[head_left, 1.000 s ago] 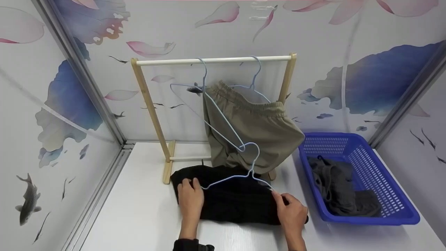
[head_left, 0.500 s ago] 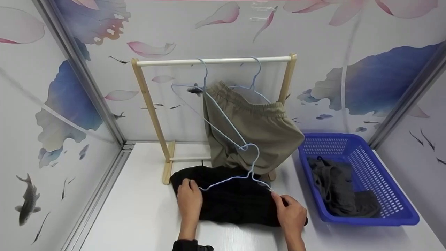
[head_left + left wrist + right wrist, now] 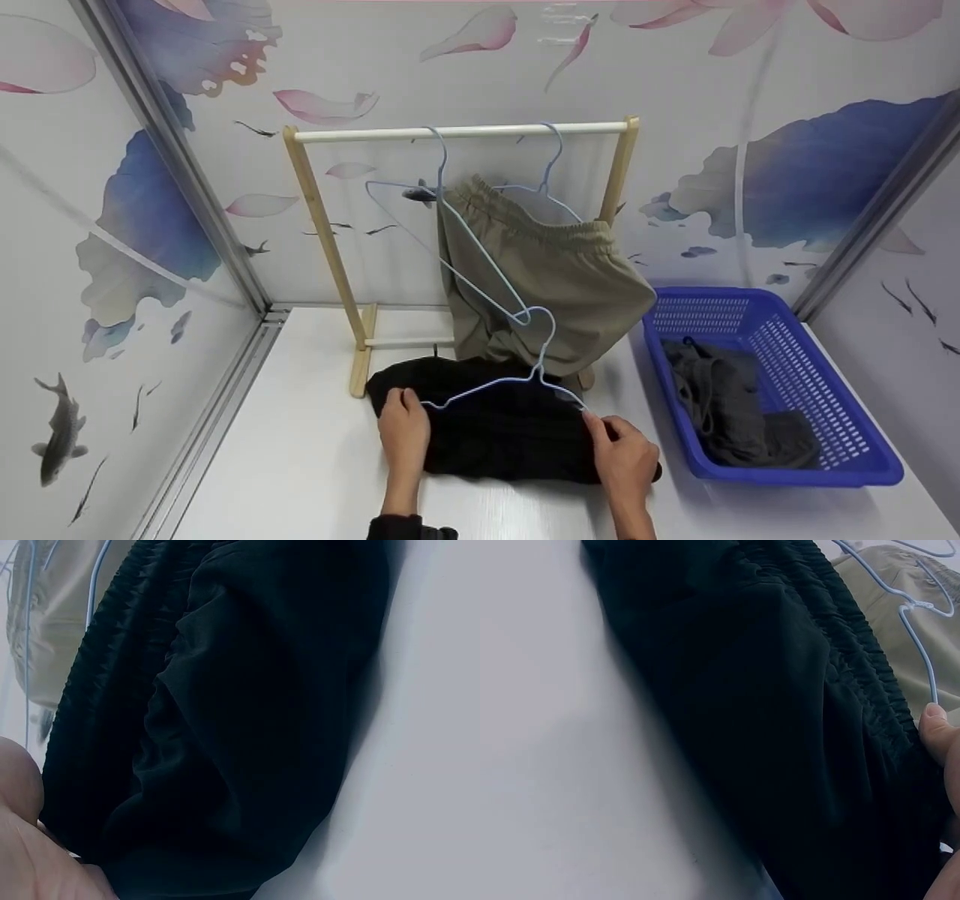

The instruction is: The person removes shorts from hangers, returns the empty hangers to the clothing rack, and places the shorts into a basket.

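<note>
Black shorts (image 3: 517, 442) with a gathered elastic waistband (image 3: 855, 637) lie flat on the white table. A light-blue wire clothes hanger (image 3: 538, 370) has its lower part inside the waistband, hidden by the cloth, while its hook stands out above. My left hand (image 3: 405, 431) pinches the waistband's left end, where one hanger arm reaches the fingers. At the opposite end my right hand (image 3: 628, 456) grips the waistband together with the hanger's other arm, its thumb (image 3: 934, 724) right at the wire.
Behind the shorts stands a wooden rack (image 3: 322, 232) with a white rail (image 3: 360, 135). Khaki shorts (image 3: 540, 277) hang there on one hanger, beside a bare hanger (image 3: 480, 247) whose lower end overlaps the held hook. A blue basket (image 3: 862, 427) with dark grey clothing (image 3: 720, 405) is at right.
My left hand has shifted slightly left along the waistband, and the hanger has moved slightly left with it. The right hand has hardly moved.
</note>
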`<control>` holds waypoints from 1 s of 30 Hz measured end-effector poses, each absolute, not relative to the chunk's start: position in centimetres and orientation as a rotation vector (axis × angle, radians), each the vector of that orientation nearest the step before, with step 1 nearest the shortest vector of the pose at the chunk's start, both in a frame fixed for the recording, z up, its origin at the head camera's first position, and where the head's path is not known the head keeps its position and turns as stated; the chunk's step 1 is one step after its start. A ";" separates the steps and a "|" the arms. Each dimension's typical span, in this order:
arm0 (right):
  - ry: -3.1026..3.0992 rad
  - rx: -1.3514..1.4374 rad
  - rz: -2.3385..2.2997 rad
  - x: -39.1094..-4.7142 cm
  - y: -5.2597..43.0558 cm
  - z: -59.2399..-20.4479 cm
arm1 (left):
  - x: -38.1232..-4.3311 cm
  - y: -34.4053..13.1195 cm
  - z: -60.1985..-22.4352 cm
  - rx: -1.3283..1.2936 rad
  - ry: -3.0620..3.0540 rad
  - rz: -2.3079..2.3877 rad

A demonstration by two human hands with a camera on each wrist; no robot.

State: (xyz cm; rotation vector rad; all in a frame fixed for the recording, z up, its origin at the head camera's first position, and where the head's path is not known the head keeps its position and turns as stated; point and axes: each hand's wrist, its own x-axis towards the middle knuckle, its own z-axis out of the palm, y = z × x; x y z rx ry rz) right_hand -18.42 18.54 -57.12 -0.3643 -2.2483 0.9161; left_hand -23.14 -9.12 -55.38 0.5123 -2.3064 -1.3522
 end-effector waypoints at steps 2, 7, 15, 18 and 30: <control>-2.242 -0.357 0.912 -18.5 18.5 -57.1 | -23.1 -9.2 -55.4 0.526 -2.300 -1.369; -2.250 -0.370 0.914 -18.7 18.4 -57.2 | -23.2 -9.5 -55.2 0.555 -2.289 -1.431; -2.246 -0.381 0.938 -18.8 18.3 -57.2 | -23.3 -9.8 -55.2 0.612 -2.249 -1.554; -2.248 -0.392 0.955 -18.8 18.3 -57.2 | -23.3 -9.9 -55.3 0.628 -2.228 -1.589; -2.254 -0.409 0.988 -18.7 18.2 -57.3 | -23.3 -10.1 -55.4 0.700 -2.119 -1.816</control>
